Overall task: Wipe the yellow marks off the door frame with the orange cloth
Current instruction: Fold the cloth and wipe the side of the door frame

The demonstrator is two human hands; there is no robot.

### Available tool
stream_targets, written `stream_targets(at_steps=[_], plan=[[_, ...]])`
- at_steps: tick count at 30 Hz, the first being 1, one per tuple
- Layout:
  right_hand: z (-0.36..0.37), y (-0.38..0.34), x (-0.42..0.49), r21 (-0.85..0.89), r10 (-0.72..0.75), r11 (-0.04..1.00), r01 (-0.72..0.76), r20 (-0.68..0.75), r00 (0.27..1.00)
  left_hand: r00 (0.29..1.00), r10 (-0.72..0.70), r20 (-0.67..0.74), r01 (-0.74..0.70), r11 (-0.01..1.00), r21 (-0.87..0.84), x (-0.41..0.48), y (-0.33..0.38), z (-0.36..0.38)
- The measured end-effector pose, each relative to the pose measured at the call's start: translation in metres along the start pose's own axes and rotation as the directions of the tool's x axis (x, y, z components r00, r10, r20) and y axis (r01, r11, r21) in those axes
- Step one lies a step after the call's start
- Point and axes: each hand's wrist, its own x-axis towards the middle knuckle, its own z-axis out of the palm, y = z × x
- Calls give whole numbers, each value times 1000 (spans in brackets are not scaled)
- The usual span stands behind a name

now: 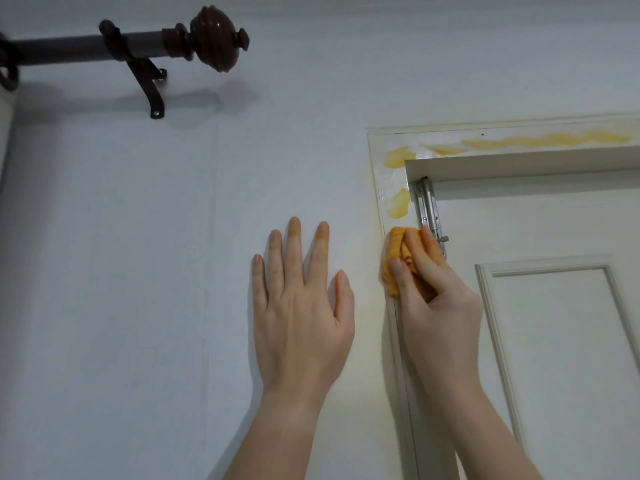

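**Surfaces and finishes**

The wall (138, 271) is matt white and faintly grained. The frame (375, 161) is smooth white paint, with a wet-looking sheen near its corner. The marks (540, 141) are thin, streaky yellow smears. The cloth (393, 251) is soft, fuzzy orange fabric. The bolt (429, 209) is satin silver metal. The door (554, 230) is smooth, low-sheen paint. The rod (69, 50) is dull grey metal, its finial (214, 38) glossy dark brown, its bracket (152, 88) dark metal.

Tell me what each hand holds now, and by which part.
The right hand grips the bunched orange cloth across its middle, against the door frame. The left hand holds nothing, flat on the wall.
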Motion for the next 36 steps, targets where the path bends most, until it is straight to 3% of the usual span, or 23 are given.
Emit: stream_targets(at_steps=[4, 9, 16, 22, 25, 30, 36], plan=[[-2, 0, -4, 96, 68, 993, -63, -45, 997, 1000, 4, -7, -4, 1000, -2, 0, 0, 0], [7, -4, 3, -96, -48, 994, 48, 11, 999, 1000, 7, 2, -7, 1000, -7, 0, -1, 1], [13, -7, 25, -38, -21, 999, 19, -52, 998, 1000, 12, -7, -12, 1000, -11, 0, -1, 1], [23, -13, 49, -201, -180, 963, 178, 8, 984, 1000, 15, -25, -16, 1000, -16, 1, -2, 4], [23, -10, 62, -132, -136, 983, 130, -36, 990, 999, 23, -28, -23, 1000, -10, 1, -2, 6], [31, -2, 36, -345, -256, 914, 215, -77, 964, 999, 25, -31, -26, 1000, -16, 0, -2, 7], [27, -6, 43, -324, -220, 925, 197, -35, 975, 999, 24, -49, -25, 1000, -16, 1, -3, 10]])
